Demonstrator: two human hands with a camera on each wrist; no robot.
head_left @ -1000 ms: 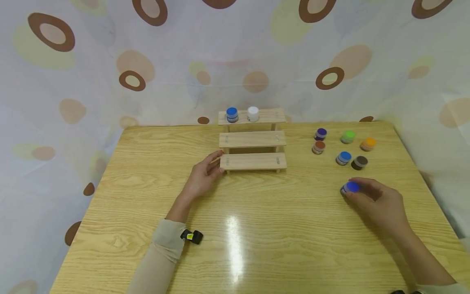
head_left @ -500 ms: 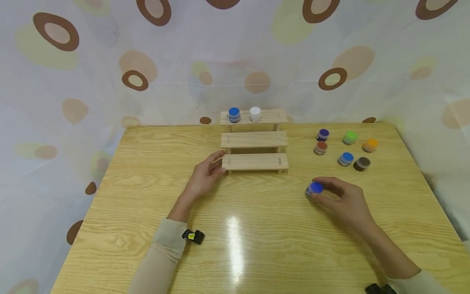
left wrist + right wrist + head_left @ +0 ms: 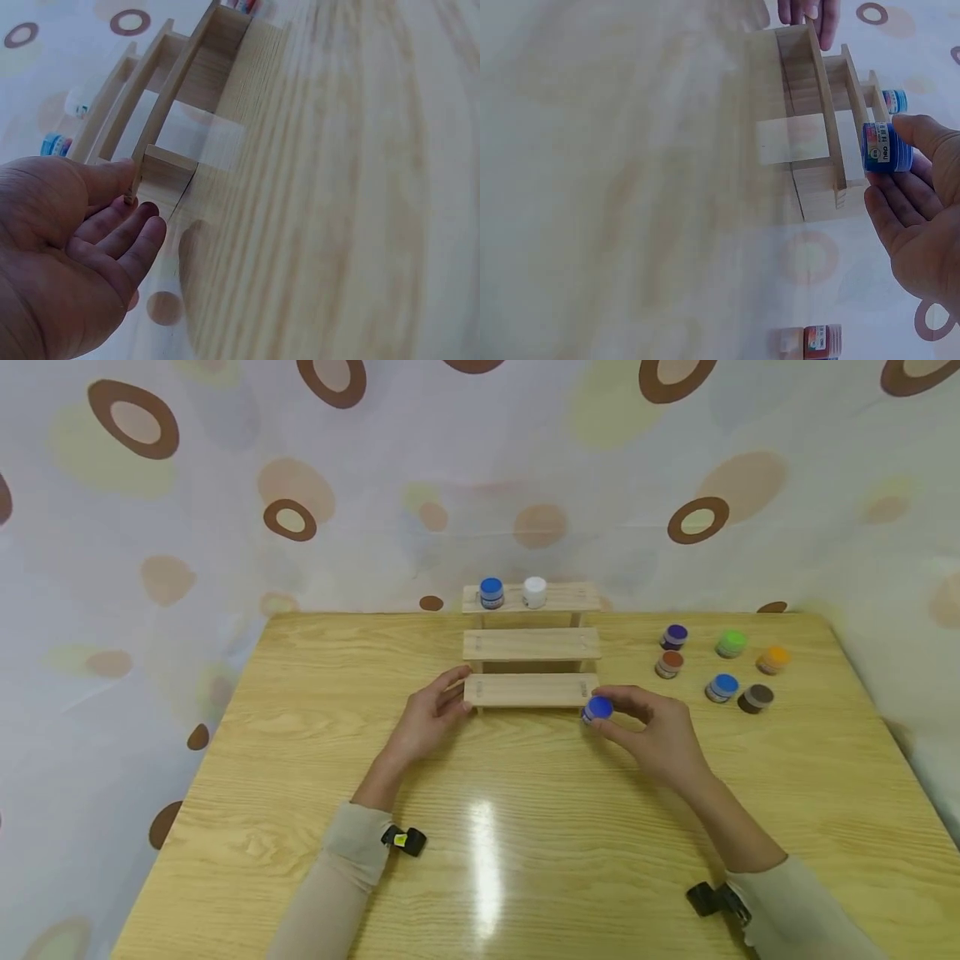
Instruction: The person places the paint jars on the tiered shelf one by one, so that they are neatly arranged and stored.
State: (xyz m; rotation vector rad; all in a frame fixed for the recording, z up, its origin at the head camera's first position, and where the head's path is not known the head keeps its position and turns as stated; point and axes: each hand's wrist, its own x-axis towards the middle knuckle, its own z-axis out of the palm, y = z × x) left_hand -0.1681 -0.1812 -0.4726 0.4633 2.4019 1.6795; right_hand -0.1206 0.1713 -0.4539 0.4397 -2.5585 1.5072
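My right hand (image 3: 662,742) pinches a small paint jar with a blue lid (image 3: 597,709) between thumb and fingers. The jar overlaps the right front corner of the bottom step of a three-step wooden display rack (image 3: 532,645). In the right wrist view the labelled jar (image 3: 886,147) shows close over that step. At the rack's left end, my left hand (image 3: 427,722) grips the bottom step, with the thumb on top and the fingers by its edge in the left wrist view. On the top step stand a blue-lidded jar (image 3: 491,592) and a white jar (image 3: 534,592).
Right of the rack stand several more jars: purple (image 3: 674,637), red-brown (image 3: 670,664), green (image 3: 731,644), orange (image 3: 772,660), blue (image 3: 722,687) and black (image 3: 756,697). A patterned cloth (image 3: 375,468) hangs behind the wooden table (image 3: 360,893).
My right hand has carried the blue-lidded jar leftward from near the other jars to the rack's bottom step. The left hand has stayed at the rack; the whole view has shifted slightly.
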